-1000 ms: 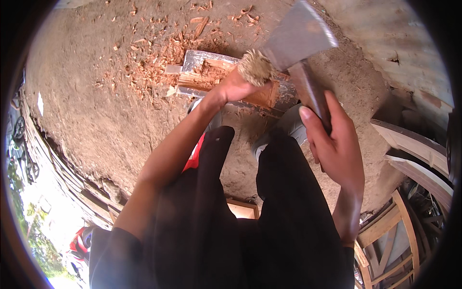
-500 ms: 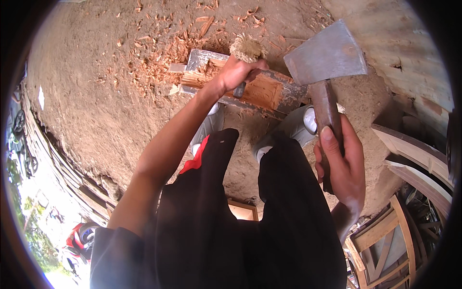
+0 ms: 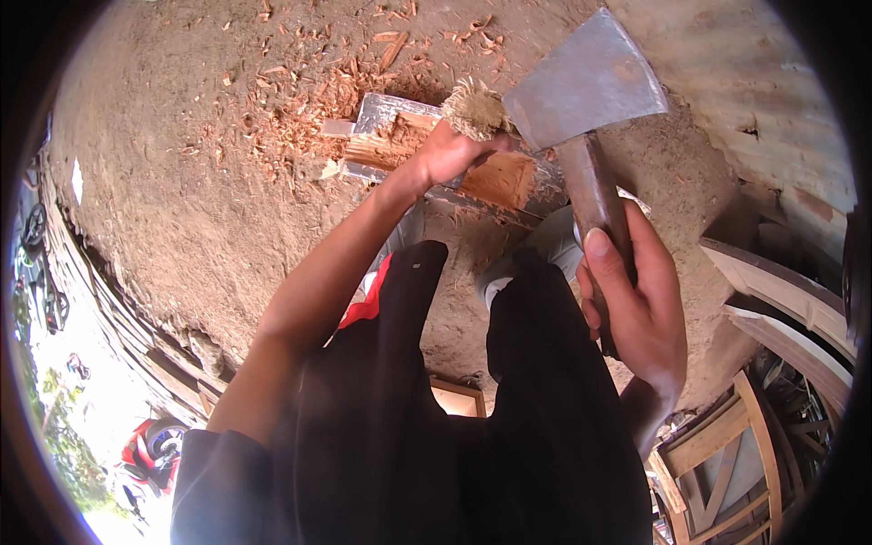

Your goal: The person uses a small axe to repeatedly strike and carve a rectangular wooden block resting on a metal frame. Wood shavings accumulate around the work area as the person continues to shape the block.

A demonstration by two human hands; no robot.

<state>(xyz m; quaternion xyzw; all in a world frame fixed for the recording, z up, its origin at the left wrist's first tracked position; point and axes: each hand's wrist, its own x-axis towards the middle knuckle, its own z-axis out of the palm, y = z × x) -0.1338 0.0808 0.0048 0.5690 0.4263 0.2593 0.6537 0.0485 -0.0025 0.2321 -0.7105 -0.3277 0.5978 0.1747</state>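
My left hand (image 3: 451, 156) is closed around a chisel, whose frayed, mushroomed wooden handle end (image 3: 475, 107) sticks out above the fist. Its blade is mostly hidden below the hand, over the recess cut in a painted wooden block (image 3: 500, 182). In my right hand (image 3: 636, 300) is an axe, gripped by its dark wooden handle (image 3: 595, 195) with the thumb along it. The broad grey axe head (image 3: 586, 84) is raised, its near left corner appearing close to the chisel's frayed end; whether they touch I cannot tell.
Wood chips (image 3: 300, 113) litter the dirt floor beyond and left of the block. My shoes are close to the block's near side. A corrugated metal sheet (image 3: 754, 100) stands at the right. Curved wooden pieces (image 3: 772, 282) and a wooden frame (image 3: 727, 454) lie at lower right.
The axe has swung left and away from me, bringing its head nearer the chisel's handle end. My left fist and the chisel have shifted slightly right; the block stays put.
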